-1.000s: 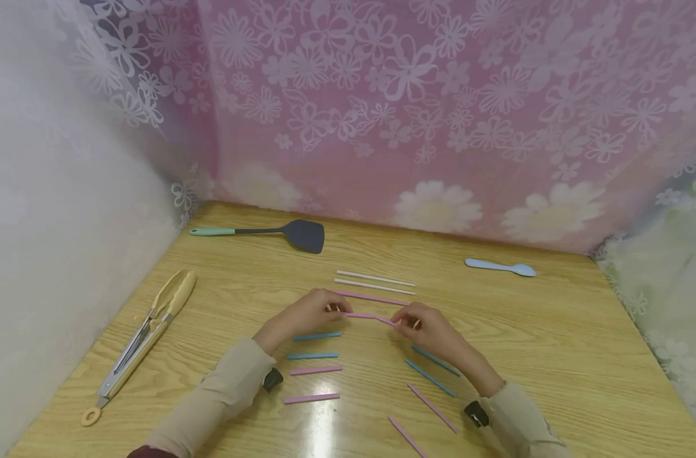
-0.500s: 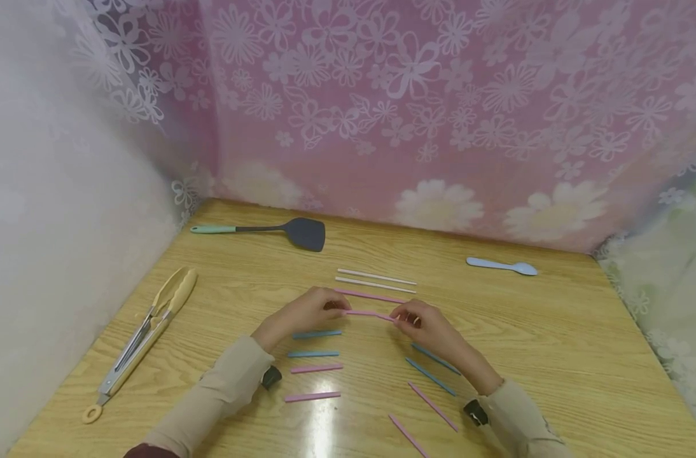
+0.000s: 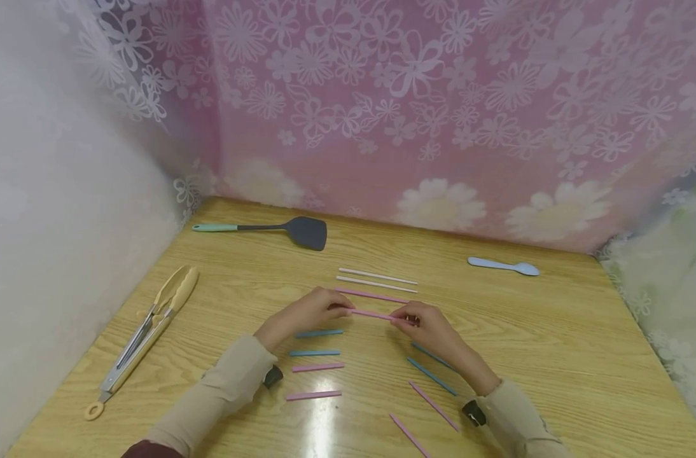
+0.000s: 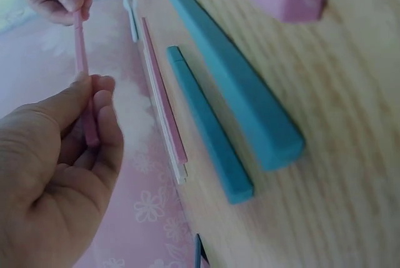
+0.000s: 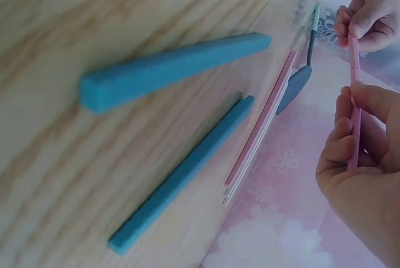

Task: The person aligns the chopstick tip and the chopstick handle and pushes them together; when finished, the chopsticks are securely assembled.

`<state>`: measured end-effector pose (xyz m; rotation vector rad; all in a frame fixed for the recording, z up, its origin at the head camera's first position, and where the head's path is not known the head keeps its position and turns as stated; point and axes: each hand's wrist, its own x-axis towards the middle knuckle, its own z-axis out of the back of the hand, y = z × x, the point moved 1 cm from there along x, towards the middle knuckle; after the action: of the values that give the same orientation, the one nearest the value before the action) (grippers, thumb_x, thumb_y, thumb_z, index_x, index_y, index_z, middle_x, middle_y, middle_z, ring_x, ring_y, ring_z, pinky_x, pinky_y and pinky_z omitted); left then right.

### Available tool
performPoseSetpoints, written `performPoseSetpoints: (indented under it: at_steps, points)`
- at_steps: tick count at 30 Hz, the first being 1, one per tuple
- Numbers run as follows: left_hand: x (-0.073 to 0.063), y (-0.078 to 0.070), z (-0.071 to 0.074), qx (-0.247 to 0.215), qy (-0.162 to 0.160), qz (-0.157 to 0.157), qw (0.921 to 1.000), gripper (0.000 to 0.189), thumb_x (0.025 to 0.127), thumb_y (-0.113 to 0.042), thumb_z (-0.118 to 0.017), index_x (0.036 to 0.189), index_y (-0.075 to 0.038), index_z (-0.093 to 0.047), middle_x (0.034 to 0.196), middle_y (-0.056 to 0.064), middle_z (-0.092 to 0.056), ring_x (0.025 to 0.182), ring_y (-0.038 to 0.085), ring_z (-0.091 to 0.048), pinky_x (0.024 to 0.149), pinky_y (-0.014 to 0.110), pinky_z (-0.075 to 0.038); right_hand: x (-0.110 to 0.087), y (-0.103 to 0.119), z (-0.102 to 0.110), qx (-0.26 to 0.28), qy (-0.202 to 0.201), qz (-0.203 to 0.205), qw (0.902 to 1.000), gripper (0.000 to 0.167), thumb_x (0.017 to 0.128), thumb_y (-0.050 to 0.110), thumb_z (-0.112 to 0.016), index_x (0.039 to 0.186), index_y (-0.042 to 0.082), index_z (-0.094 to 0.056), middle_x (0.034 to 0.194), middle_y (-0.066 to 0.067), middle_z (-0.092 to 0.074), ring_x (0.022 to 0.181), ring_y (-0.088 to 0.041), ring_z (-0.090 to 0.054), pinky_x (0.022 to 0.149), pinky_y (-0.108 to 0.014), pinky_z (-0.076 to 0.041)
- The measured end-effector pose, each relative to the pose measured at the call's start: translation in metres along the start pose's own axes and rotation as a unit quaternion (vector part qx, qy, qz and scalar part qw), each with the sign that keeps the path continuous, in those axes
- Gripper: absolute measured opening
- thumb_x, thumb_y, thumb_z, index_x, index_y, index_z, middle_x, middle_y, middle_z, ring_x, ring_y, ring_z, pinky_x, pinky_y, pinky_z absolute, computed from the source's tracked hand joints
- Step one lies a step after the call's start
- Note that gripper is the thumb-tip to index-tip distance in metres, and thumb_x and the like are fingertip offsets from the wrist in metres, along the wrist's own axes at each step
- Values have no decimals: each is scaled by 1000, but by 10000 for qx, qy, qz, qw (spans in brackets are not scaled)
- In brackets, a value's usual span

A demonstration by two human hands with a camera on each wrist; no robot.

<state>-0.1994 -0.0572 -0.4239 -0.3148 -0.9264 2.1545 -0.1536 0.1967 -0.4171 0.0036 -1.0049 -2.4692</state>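
Straightened from its bend, one pink stick [image 3: 371, 313] hovers near the white sticks [image 3: 376, 285]. Left hand [image 3: 308, 312] and right hand [image 3: 431, 327] fingers pinch it, seemingly aligning its pieces.

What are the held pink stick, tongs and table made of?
Pink stick: perhaps plastic, smooth and evenly coloured. Tongs: likely metal, being silvery, with matte yellowish plastic or silicone tips. Table: wood or glossy laminate; grain and glare show.
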Motion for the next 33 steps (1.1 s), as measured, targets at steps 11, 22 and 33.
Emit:
performPoseSetpoints:
  at_steps: [11, 22, 33]
  points:
    - [-1, -3, 0, 144, -149, -512, 9985, 26, 96, -12, -55, 113, 4, -66, 106, 15, -69, 87, 18, -67, 70, 17, -51, -2, 2, 0, 263, -306, 277, 9988, 10, 87, 7, -68, 93, 1, -72, 78, 5, -58, 65, -4, -42, 54, -20, -40]
    - [-4, -2, -1, -13, -77, -494, 9988, 28, 96, -10, -56, 117, 6, -64, 109, 18, -68, 88, 21, -69, 67, 16, -52, 1, 0, -1, 184, -467, 657, 9966, 7, 85, 2, -68, 91, 0, -72, 79, 3, -60, 67, -3, -45, 56, -20, -44]
    - [3, -2, 3, -66, -104, -64, 9999, 27, 96, -11, -55, 117, 3, -65, 109, 16, -69, 69, 16, -59, 59, 16, -44, 8, -4, -1, -91, -304, 698, 9971, 8, 87, 4, -68, 93, 0, -71, 79, 3, -57, 67, -3, -42, 55, -20, -41]
